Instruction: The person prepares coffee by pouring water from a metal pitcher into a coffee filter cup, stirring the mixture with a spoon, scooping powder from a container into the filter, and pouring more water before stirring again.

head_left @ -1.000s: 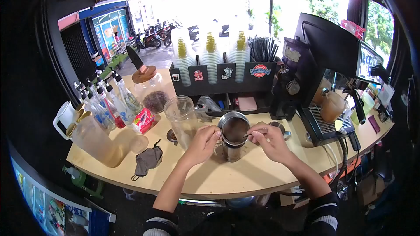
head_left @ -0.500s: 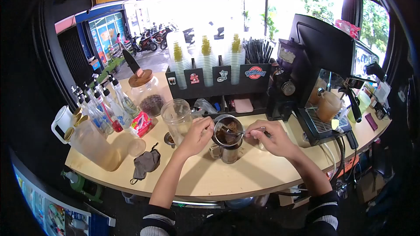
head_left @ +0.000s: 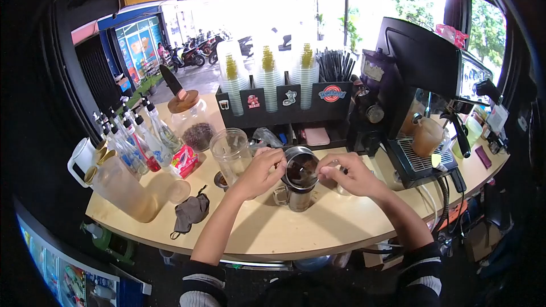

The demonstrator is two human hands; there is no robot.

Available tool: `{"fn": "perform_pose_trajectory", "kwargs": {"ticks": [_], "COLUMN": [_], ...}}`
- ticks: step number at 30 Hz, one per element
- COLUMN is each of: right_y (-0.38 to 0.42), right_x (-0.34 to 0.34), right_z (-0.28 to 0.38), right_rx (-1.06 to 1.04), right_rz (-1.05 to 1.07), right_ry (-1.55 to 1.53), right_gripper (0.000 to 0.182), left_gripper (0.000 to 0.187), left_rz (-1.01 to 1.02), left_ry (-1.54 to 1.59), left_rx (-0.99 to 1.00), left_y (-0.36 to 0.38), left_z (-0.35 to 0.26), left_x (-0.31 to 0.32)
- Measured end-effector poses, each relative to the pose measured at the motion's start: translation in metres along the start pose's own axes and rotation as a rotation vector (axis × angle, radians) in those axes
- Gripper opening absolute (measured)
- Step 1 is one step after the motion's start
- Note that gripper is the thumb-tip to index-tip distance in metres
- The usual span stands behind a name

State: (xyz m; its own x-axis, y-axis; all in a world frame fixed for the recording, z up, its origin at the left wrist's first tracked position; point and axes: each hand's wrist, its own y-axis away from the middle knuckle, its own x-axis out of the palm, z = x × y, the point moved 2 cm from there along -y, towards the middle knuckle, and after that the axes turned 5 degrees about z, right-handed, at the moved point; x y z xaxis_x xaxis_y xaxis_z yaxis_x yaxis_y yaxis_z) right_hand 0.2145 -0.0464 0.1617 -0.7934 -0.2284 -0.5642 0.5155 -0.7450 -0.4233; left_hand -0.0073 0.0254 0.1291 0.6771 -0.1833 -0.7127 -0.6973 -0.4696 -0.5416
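My left hand (head_left: 264, 171) is closed at the left side of a round metal-rimmed strainer (head_left: 292, 158), gripping it by its edge or handle. Wet, dark brown matter (head_left: 302, 171) lies inside. Directly underneath stands a glass mug (head_left: 299, 200) with a side handle and brownish contents. My right hand (head_left: 348, 174) is pinched around a metal spoon (head_left: 322, 176), whose bowl reaches into the dark matter and is mostly hidden. Left of the strainer, a tall clear plastic jar (head_left: 228, 150) stands partly behind my left hand.
A black rack (head_left: 273, 115) of clear cups and straws lines the back. The espresso machine (head_left: 424, 142) and grinder (head_left: 372, 99) stand right. Pump bottles (head_left: 133, 145), a tilted plastic jug (head_left: 128, 193), a coffee-bean jar (head_left: 196, 128) and a dark face mask (head_left: 191, 214) lie left.
Both hands and the strainer have shifted slightly; the strainer is a little further right over the mug. The spoon has moved within the dark matter, and less of it shows.
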Motion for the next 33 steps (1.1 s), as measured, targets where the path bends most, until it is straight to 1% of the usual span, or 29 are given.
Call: {"fn": "perform_pose_trajectory", "kwargs": {"ticks": [1,4,6,8,9,12,14,15,18,20,21,23,24,26,27,29,33], "right_y": [0.000,0.002,0.001,-0.001,-0.001,-0.001,-0.001,0.000,0.001,0.000,0.000,0.001,0.002,0.002,0.001,-0.004,-0.005], "right_x": [-0.001,-0.012,-0.018,-0.017,-0.014,-0.003,0.001,0.003,0.005,0.006,0.006,0.007,0.006,0.000,0.001,0.003,0.001], "right_z": [-0.002,0.002,-0.001,-0.003,-0.004,-0.010,-0.018,-0.021,-0.025,-0.021,-0.020,-0.020,-0.019,-0.017,-0.018,-0.017,-0.009], "right_rx": [0.019,0.044,0.071,0.071,0.071,0.060,0.130,0.128,0.104,0.043,0.045,0.086,0.086,0.044,0.046,-0.042,0.016], "right_rz": [0.053,0.019,0.021,0.083,0.081,0.022,-0.040,-0.039,-0.070,-0.165,-0.163,-0.056,-0.055,-0.160,-0.156,-0.082,-0.061], "right_ry": [0.018,0.067,0.055,0.000,0.001,-0.071,-0.199,-0.200,-0.149,-0.184,-0.186,-0.050,-0.053,-0.038,-0.041,-0.037,0.032], "right_gripper": [0.017,0.018,0.018,0.017,0.017,0.018,0.019,0.019,0.020,0.019,0.019,0.019,0.019,0.018,0.018,0.017,0.016], "left_gripper": [0.013,0.014,0.013,0.012,0.012,0.012,0.011,0.011,0.011,0.012,0.013,0.013,0.014,0.014,0.014,0.014,0.015], "left_rz": [0.000,0.026,0.023,0.014,0.006,-0.006,-0.012,-0.018,0.001,-0.018,-0.035,-0.026,-0.018,-0.001,0.015,0.009,-0.006], "left_ry": [-0.003,0.005,0.015,0.029,0.042,0.073,0.086,0.098,0.088,0.076,0.059,0.058,0.059,0.056,0.056,0.064,0.081], "left_rx": [-0.002,-0.010,0.002,-0.004,-0.010,-0.026,-0.025,-0.022,0.000,0.001,0.007,0.006,0.006,0.007,0.010,-0.003,-0.031], "left_y": [0.001,0.002,0.001,0.002,0.002,0.003,0.003,0.003,0.004,0.004,0.003,0.003,0.003,0.002,0.002,0.001,-0.001], "left_z": [0.001,0.005,0.005,0.007,0.008,0.013,0.012,0.012,0.015,0.016,0.015,0.014,0.013,0.016,0.018,0.018,0.015], "left_x": [-0.001,0.001,0.001,0.003,0.004,0.005,0.006,0.005,0.006,0.007,0.007,0.006,0.006,0.005,0.006,0.006,0.005]}}
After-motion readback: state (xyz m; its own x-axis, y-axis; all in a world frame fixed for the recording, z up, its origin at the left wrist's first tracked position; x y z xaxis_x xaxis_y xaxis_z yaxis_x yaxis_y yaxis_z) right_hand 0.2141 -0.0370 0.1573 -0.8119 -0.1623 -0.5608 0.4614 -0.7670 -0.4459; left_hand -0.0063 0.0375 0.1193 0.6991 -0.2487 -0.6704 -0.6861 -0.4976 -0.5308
